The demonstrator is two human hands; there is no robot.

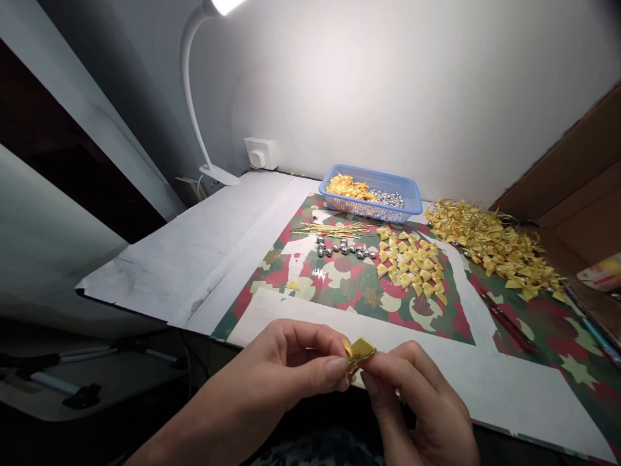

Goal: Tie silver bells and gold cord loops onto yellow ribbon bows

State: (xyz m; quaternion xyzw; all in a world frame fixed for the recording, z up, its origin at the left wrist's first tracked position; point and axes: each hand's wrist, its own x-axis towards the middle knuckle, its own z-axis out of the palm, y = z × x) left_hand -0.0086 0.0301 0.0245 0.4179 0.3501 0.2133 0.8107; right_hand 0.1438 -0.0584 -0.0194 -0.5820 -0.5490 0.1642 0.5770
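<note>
Just off the table's front edge, my left hand (pixel 295 366) pinches a small gold ribbon bow (pixel 361 348) between thumb and fingers. My right hand (pixel 420 395) is closed at the bow's right side, with thumb and forefinger pressed near its middle. A thin gold wire seems to run across the bow there; its ends are hidden by my fingers. Beyond the hands, several loose gold bows (pixel 412 262) lie spread on the patterned sheet. Left of them are silver bells (pixel 344 247) and a bundle of thin gold wire ties (pixel 334 229).
A blue basket (pixel 412 206) at the back holds gold bows and silver bells. A heap of gold bows with ties (pixel 485 239) lies at the right, near red-handled tweezers (pixel 507 317) and a cardboard box (pixel 572 155). A white lamp (pixel 189 97) stands at the back left.
</note>
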